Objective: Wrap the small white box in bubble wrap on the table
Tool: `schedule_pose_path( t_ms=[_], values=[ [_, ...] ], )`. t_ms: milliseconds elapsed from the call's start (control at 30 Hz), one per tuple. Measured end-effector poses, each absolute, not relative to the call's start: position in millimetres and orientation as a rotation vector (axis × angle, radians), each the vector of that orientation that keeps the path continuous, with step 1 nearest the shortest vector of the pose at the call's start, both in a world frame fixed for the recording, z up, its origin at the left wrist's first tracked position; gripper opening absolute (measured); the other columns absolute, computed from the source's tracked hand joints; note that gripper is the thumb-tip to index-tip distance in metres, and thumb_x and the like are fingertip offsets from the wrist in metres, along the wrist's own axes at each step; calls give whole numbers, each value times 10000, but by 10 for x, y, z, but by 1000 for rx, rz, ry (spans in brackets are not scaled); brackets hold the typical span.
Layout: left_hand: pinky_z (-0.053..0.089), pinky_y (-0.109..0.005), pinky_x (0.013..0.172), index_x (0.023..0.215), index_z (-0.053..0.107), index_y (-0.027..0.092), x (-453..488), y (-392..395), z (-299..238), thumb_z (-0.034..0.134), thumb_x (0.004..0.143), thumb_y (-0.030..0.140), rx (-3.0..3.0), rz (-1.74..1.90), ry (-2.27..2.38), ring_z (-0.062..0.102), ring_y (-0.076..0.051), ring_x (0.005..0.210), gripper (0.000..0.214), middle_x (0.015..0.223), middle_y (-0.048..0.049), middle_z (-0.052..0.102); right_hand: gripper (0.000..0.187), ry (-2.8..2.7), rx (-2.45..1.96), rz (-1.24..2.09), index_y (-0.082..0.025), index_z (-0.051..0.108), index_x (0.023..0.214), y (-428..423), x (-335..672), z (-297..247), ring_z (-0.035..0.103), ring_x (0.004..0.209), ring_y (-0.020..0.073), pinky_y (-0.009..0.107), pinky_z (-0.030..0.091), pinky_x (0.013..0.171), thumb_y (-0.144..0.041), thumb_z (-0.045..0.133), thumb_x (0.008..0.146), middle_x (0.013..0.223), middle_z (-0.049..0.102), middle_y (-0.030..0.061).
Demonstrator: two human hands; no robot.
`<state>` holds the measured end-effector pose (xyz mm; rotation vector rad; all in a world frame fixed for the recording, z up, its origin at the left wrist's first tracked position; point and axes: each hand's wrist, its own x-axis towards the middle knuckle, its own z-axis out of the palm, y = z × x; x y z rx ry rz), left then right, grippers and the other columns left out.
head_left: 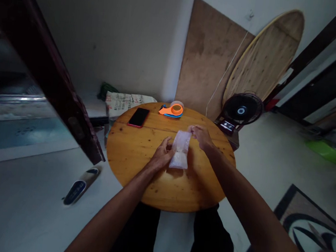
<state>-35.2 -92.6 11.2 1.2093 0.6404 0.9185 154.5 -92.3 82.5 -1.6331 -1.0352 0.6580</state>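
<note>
A bundle of whitish, translucent bubble wrap (180, 149), narrowed at its middle, is held over the round wooden table (128, 169). My left hand (163, 153) grips its left side, thumb along the edge. At its upper right corner, the fingers of my right hand (198, 133) are pinched together against the edge. Whatever may be inside the wrap cannot be made out. Beyond the bundle lies an orange and blue tape dispenser (172, 109) with a roll of tape. A phone (138, 117) with a dark screen and red edge rests at the table's back left.
Behind the table, a brown board (210, 55) and a round wooden tabletop (267, 52) lean on the wall. A dark fan (242, 109) stands at the back right. A printed sack (119, 103) is behind on the left. One slipper (79, 186) lies on the floor.
</note>
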Motion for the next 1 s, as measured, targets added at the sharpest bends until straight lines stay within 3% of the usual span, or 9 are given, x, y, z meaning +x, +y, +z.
schedule_pose_path(
  t_ms=[167,367,433,533,667,800,900,1000],
  values=[
    [492,-293,845,1231,473,160,-364,-947,155,627,679,108,1214,986,667,617,-165,935,576,1062,-89,640,333,-1051,-1692,674,-172,619,875,-1324,1654,786,606,812,175,266,412,659,-455,604,701,897,659,55],
    [493,-241,732,856,589,161,-358,-914,42,569,690,159,1351,962,650,623,-134,783,168,851,-21,665,377,-1165,-1718,901,-170,633,940,-1429,1531,493,572,666,152,240,390,563,-396,633,638,734,639,9],
    [499,-247,716,870,626,149,-353,-885,6,566,702,173,1406,920,687,624,-141,760,180,837,-27,673,386,-1181,-1648,839,-164,621,966,-1345,1452,403,535,583,136,240,385,536,-343,602,624,644,602,-20],
    [506,-291,824,1037,643,145,-348,-835,-19,570,723,163,1473,946,648,639,-179,902,323,988,-65,687,383,-1153,-1577,713,-157,604,970,-1177,1400,302,512,541,128,247,407,535,-325,565,628,598,572,-37],
    [474,-360,946,1237,545,158,-370,-813,22,611,758,232,1523,1093,748,564,-237,1134,490,1220,-120,595,378,-1109,-1618,561,-154,595,984,-1032,1500,243,594,684,167,298,483,654,-339,576,655,757,650,23],
    [418,-400,1031,1170,591,181,-402,-900,124,674,745,344,1842,1159,775,507,-244,1198,462,1247,-112,544,340,-1157,-1706,384,-151,629,963,-1139,1593,311,620,909,211,362,484,848,-386,583,721,1008,676,101],
    [379,-417,1074,1141,613,189,-391,-968,156,745,671,354,2058,1140,761,469,-260,1235,516,1266,-110,522,383,-1294,-1757,404,-156,645,998,-1319,1487,431,629,890,210,350,491,823,-455,559,775,1030,679,107],
    [411,-393,1042,1026,650,182,-372,-968,123,705,702,308,2082,1136,798,499,-246,1202,352,1224,-107,545,397,-1475,-1862,258,-170,656,1032,-1439,1294,527,618,913,216,326,478,796,-447,601,754,1073,663,113]
  ],
)
